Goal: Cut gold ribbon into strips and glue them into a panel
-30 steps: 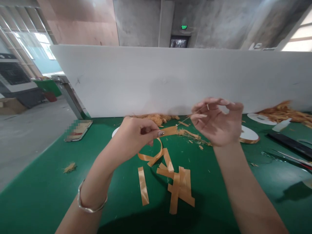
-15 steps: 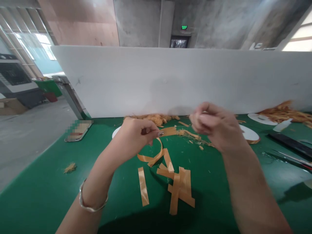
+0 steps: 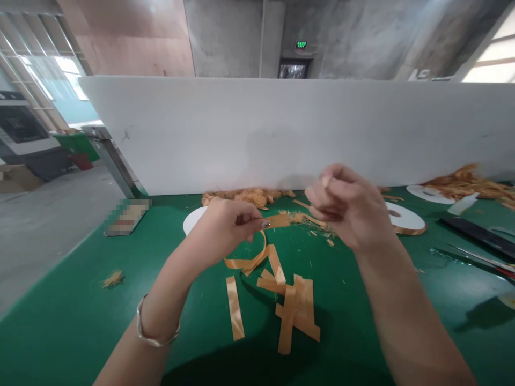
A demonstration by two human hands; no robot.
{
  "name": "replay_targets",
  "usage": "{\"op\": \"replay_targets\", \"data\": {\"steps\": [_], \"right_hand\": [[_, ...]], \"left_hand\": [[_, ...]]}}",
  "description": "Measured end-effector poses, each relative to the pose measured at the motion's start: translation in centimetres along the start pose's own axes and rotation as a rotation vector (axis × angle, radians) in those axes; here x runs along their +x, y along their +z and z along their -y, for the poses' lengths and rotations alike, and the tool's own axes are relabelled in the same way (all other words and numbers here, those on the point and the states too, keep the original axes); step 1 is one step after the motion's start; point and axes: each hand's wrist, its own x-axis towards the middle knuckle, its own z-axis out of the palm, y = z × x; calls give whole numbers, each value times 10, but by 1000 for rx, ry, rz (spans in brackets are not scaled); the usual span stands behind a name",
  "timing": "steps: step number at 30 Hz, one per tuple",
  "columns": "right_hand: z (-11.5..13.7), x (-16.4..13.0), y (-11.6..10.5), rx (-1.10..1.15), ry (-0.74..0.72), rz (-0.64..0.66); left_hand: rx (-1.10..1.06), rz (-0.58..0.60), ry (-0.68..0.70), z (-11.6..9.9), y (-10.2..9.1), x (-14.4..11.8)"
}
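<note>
Between thumb and fingers, my left hand [image 3: 237, 220] pinches a short tan ribbon strip [image 3: 279, 220], whose free end points right. My right hand [image 3: 348, 203] is raised to the right of that end, its fingers curled closed. Whether anything fine is in those fingers I cannot make out. Frayed tan fibres [image 3: 303, 219] lie on the green table just past the strip's end. Below my hands rests a loose pile of cut ribbon pieces [image 3: 298, 300], with one separate piece [image 3: 235, 308] to its left. A looped length of ribbon [image 3: 241, 263] curls under my left hand.
A white panel [image 3: 265, 134] stands along the table's back edge. Fluffy fibre [image 3: 253, 197] lies against it. To the right are a ribbon roll [image 3: 408, 217], a bottle [image 3: 463, 204], a black bar [image 3: 477, 236] and scissors [image 3: 486, 260]. A phone [image 3: 126, 217] sits at left.
My right hand has shifted slightly left and up, fingers still curled. My left hand keeps its pinch on the ribbon strip. The whole view has drifted a little.
</note>
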Motion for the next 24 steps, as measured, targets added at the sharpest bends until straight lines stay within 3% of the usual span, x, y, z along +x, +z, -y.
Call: {"op": "replay_targets", "data": {"steps": [5, 7, 9, 12, 16, 20, 24], "right_hand": [[-4, -1, 15, -673, -239, 18], [-7, 0, 19, -764, -282, 9], [-10, 0, 22, -745, -202, 50], [-13, 0, 23, -494, -3, 132], [-16, 2, 26, 142, 190, 109], [-17, 4, 31, 605, 331, 4], [-17, 7, 32, 824, 379, -145]], "left_hand": [[6, -13, 27, 1, 1, 0], [12, -23, 21, 1, 2, 1], [14, -27, 11, 1, 2, 1], [15, -27, 16, 0, 3, 1], [-4, -6, 5, -1, 4, 1], [-22, -9, 19, -2, 6, 3], [-50, -50, 22, -1, 8, 5]]}}
